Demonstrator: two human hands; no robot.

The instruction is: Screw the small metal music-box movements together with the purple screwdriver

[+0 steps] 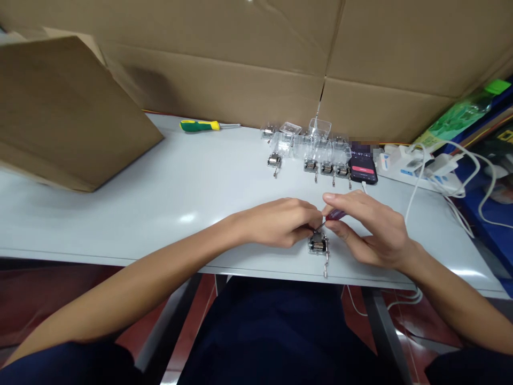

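A little silver and black machine (318,244) sits near the front edge of the white table (224,182), its thin crank (325,272) pointing toward that edge. A purple-red screwdriver (335,215) leans, its thin end at the machine's far side.

Surface (200,176): pale grey, glossy (two bright glare spots).
Front edge: one small crank mechanism (318,245), crank pointing toward the edge.
Back, centre: more crank mechanisms (274,160) in a loose row, clear plastic cases (303,147) clustered just behind.
Back, left of these: green-and-yellow screwdriver (199,126), flat.
Right: phone (364,172), face up; white power strip (435,182) just beside.
Far left: cardboard box (72,117).
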